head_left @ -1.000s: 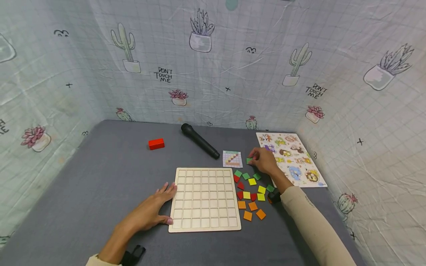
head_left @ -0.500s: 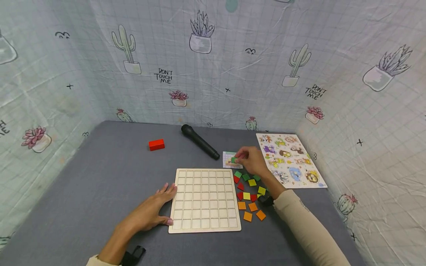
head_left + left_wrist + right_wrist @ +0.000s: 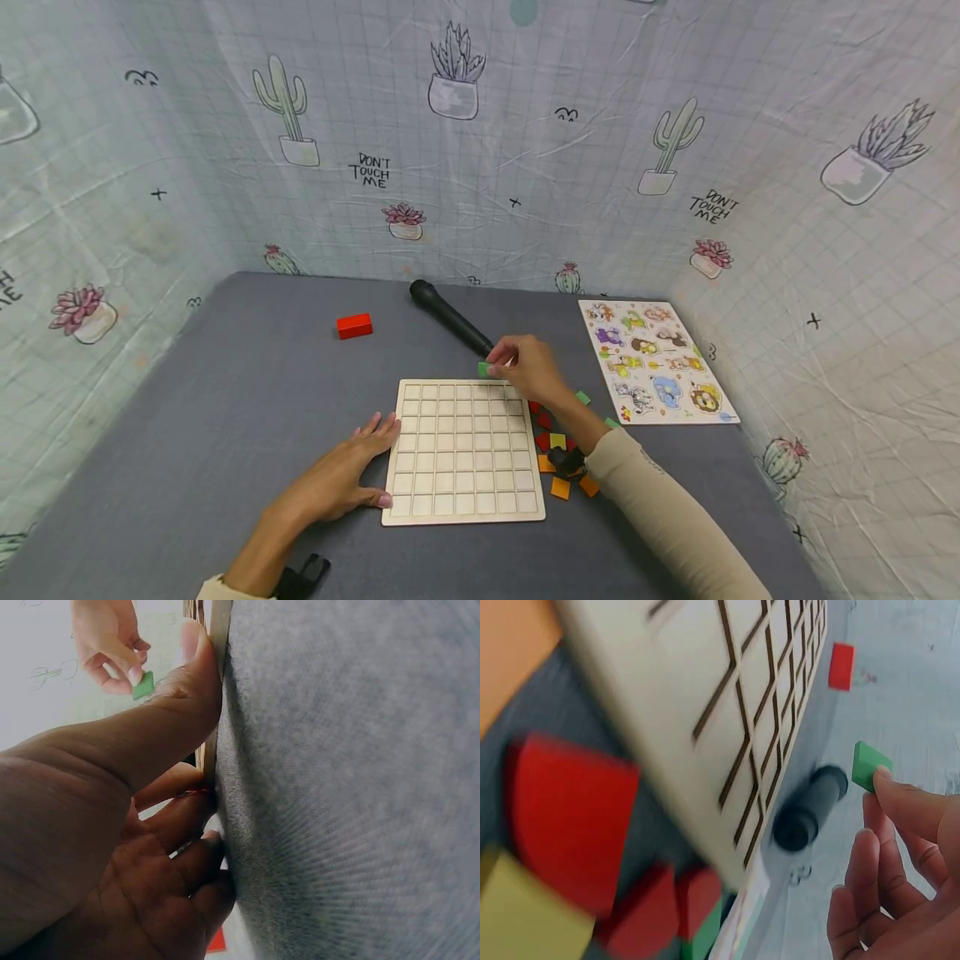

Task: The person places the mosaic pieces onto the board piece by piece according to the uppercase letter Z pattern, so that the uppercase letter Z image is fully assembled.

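A pale wooden grid board [image 3: 465, 454] with square recesses lies on the grey table. My left hand [image 3: 348, 475] rests along its left edge, fingers straight; in the left wrist view the thumb [image 3: 196, 667] lies at the board's side. Above the board's far edge, my right hand [image 3: 531, 367] pinches a green square tile [image 3: 484, 369] between thumb and fingertips. The right wrist view shows that green tile [image 3: 868, 765] held by one corner, its flat face showing. Loose red, yellow, orange and green tiles [image 3: 559, 488] lie right of the board, partly hidden under my right forearm.
A black microphone [image 3: 450, 317] lies behind the board, its near end close to my right hand. A red block [image 3: 354, 326] sits at the back left. An animal picture sheet [image 3: 660, 362] lies at the back right. A patterned cloth [image 3: 480, 150] encloses the table.
My right hand has carried the green tile left, from beside the picture sheet, across the small printed card, to the board's far edge. My left hand has stayed in place.
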Motion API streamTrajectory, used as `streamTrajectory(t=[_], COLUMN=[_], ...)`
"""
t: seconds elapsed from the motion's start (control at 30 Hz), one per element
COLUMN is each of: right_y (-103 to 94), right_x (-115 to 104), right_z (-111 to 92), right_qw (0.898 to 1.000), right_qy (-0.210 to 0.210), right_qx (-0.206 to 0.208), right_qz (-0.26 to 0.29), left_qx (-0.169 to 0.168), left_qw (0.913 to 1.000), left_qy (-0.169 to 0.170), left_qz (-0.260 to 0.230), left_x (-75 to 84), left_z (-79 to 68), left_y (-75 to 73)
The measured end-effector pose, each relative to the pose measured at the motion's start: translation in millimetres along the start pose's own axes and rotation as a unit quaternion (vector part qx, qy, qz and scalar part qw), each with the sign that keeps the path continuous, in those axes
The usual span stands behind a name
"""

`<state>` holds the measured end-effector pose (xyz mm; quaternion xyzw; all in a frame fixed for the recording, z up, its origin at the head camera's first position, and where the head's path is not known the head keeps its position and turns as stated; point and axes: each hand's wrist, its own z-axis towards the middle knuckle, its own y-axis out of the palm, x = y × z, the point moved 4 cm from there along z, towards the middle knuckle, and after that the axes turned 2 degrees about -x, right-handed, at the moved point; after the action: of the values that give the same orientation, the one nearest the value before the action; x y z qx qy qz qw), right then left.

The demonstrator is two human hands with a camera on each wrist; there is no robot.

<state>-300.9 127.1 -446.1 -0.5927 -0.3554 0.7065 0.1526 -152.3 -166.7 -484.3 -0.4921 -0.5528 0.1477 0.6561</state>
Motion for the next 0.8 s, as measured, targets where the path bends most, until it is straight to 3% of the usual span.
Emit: streamTrajectory(t=[0.37,0.8], right_y=[42.3,76.3], right_x=[-24.1,-37.1], right_z=[12.2,25.5], right_qw=[0.999,0.998], right_qy=[-0.036,-0.024], right_qx=[-0.022,-0.045], right_qz=[0.012,-0.025], left_qx=[-0.001,0.004], left_qw=[1.0000,0.9999], left_qy=[-0.003,0.010], left_qz=[0.002,-0.005], left_x=[-1.9,-1.9], left_z=[0.6,0.2], left_y=[0.7,0.3])
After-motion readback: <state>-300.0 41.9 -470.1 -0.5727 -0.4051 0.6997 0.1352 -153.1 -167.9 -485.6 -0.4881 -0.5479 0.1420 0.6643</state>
